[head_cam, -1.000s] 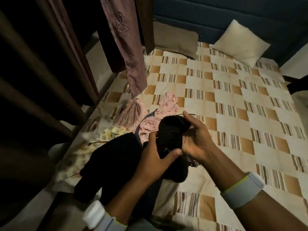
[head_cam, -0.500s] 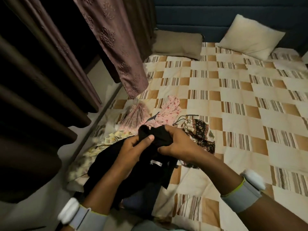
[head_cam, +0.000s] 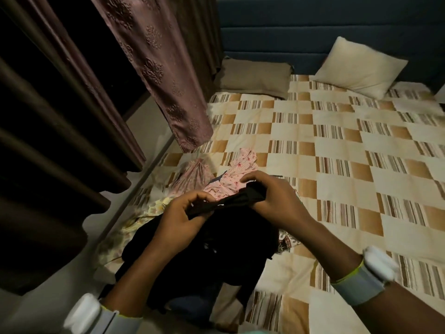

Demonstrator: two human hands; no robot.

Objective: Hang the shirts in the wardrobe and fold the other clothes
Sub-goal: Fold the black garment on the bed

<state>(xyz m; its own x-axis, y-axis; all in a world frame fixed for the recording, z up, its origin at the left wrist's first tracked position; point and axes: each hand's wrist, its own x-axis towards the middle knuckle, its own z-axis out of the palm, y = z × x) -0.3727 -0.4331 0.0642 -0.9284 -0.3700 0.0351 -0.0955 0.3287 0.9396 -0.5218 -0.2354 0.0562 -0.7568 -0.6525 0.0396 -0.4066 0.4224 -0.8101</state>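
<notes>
Black garment [head_cam: 216,249] near left on checked bedspread [head_cam: 337,165], top edge bunched and lifted. Left hand [head_cam: 183,220] fingers curled, clamped on left end; right hand [head_cam: 272,201] fingers curled, clamped on right end. Pink floral clothes [head_cam: 231,179] just beyond. Two pillows [head_cam: 358,66] far, curtain [head_cam: 159,68] far left.

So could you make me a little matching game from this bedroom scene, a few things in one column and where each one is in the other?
Things:
1. black garment
2. pink floral garment
3. cream pillow
4. mauve patterned fabric

Places:
A. leaning on the blue headboard
B. hanging over the bed's left edge
C. gripped by the left hand and right hand
D. lying on the checked bedspread, just beyond the hands

Pairs: 1-C, 2-D, 3-A, 4-B
</notes>
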